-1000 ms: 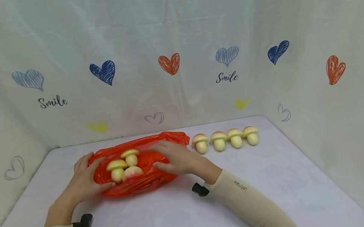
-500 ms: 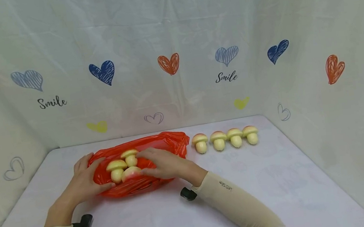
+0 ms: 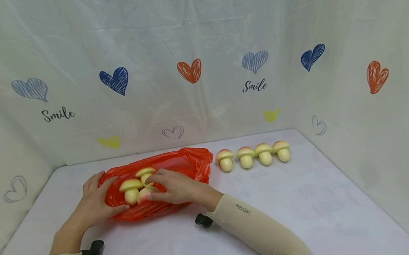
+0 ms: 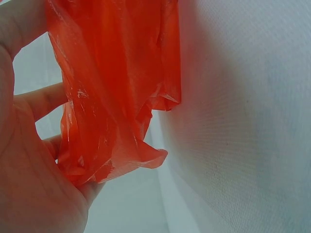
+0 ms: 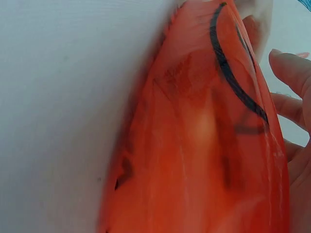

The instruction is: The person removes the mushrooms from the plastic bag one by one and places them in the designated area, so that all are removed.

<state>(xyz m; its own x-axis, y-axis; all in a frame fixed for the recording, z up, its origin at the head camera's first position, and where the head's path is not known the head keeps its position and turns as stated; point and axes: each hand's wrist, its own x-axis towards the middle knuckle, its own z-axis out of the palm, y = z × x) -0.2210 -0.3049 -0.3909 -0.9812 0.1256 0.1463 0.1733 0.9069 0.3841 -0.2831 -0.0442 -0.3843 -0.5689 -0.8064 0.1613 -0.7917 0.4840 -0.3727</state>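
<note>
A red plastic bag [image 3: 187, 163] lies on its side on the table, its wide mouth facing up. Inside it are three toy mushrooms: a left one [image 3: 131, 191], a back one [image 3: 145, 172] and a front one [image 3: 144, 193] with a pinkish cap. My left hand [image 3: 92, 200] holds the bag's left end, thumb along the front rim and fingers behind; the left wrist view shows the red film [image 4: 107, 97] against them. My right hand [image 3: 175, 187] reaches over the mouth, fingers extended around the front and back mushrooms. Whether its fingertips touch them is hard to tell.
Several more toy mushrooms [image 3: 246, 158] stand in a row right of the bag, near the table's back edge. The table has a white cover [image 3: 211, 245]. A white curtain [image 3: 222, 116] printed with hearts hangs behind and at both sides.
My right hand has moved left and slightly down, from the bag's right part to the mushrooms within. The left hand and the bag have stayed in place.
</note>
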